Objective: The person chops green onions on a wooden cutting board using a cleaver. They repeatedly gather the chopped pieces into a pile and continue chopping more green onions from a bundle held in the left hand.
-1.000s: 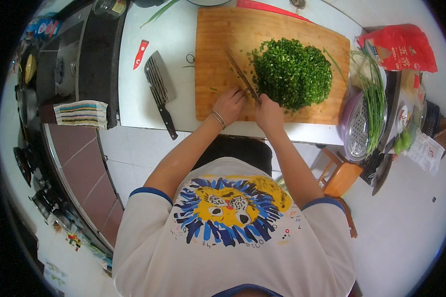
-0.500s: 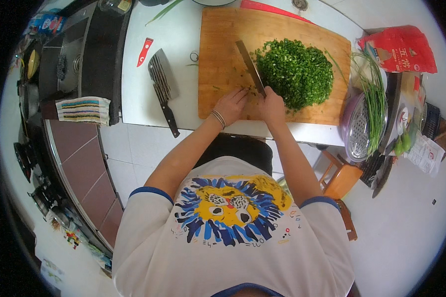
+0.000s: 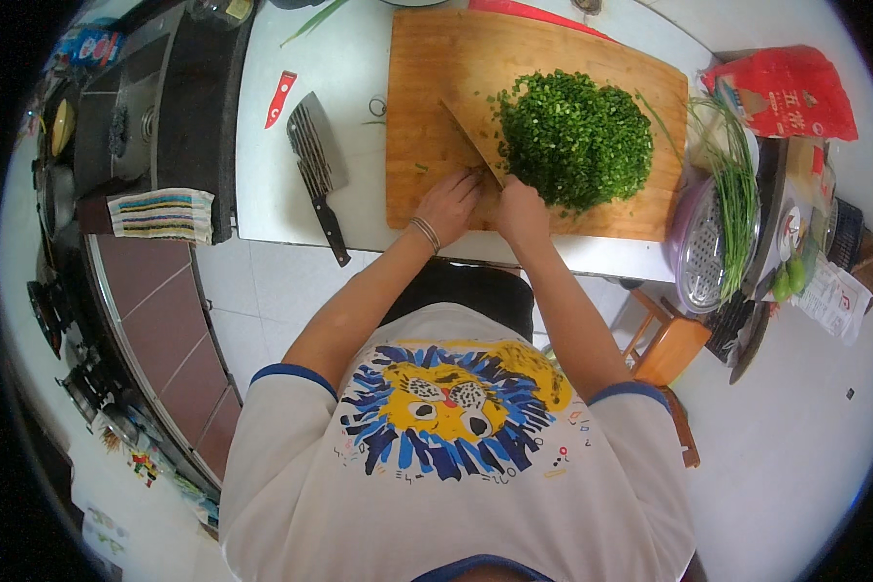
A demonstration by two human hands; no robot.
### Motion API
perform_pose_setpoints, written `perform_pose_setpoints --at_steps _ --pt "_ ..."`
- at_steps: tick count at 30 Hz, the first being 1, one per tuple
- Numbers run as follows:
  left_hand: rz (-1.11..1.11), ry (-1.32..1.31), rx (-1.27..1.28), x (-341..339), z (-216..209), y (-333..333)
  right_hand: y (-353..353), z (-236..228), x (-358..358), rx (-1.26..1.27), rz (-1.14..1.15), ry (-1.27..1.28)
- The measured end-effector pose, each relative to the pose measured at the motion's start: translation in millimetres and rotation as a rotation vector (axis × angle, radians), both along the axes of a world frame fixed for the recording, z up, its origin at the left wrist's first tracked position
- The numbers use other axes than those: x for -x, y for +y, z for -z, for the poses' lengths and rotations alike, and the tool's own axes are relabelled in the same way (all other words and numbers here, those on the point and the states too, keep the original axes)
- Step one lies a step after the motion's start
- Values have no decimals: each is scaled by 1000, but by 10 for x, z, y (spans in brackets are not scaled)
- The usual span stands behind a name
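My right hand (image 3: 524, 210) is closed round the handle of a kitchen knife (image 3: 468, 141), whose blade slants up and left over the wooden cutting board (image 3: 427, 73). Beside the blade's handle end, my left hand (image 3: 448, 206) rests low on the board. Its fingers reach out to the blade, with their tips partly hidden. Just right of the knife lies a large heap of finely chopped green onions (image 3: 580, 141). Small green scraps are scattered near the left hand.
A slotted black-handled knife (image 3: 312, 160) and a red peeler-like tool (image 3: 280, 99) lie left of the board. At right, long green onions (image 3: 734, 223) rest across a colander (image 3: 695, 247), below a red bag (image 3: 786, 92). A striped cloth (image 3: 162, 215) hangs by the sink.
The knife has swung further left and its handle end has shifted slightly left with my right hand. My left hand stays beside the blade, its fingers a little more drawn in.
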State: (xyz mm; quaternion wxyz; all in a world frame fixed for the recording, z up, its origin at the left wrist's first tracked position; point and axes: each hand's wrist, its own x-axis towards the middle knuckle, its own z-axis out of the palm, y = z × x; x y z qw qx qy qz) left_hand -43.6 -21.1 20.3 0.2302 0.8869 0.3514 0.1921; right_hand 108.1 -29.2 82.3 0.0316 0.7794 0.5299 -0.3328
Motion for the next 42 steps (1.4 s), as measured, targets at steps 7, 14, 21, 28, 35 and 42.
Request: perform_pose_setpoints --at_steps 7,14,21,28,35,42 --pt "-35 36 8 116 -21 14 355 -198 200 -20 -13 36" --pt "-402 91 -122 513 -125 178 17 -28 -159 -108 69 124" --pt "-404 126 -66 389 -29 237 -231 -16 -356 -206 143 179" --pt "-270 50 -2 -241 42 107 -300 -67 -338 -185 194 204" --pt "-442 -24 233 0 -159 127 -292 -187 -254 -141 171 158" --pt "-354 49 101 65 -159 79 -199 -114 -36 -13 55 51"
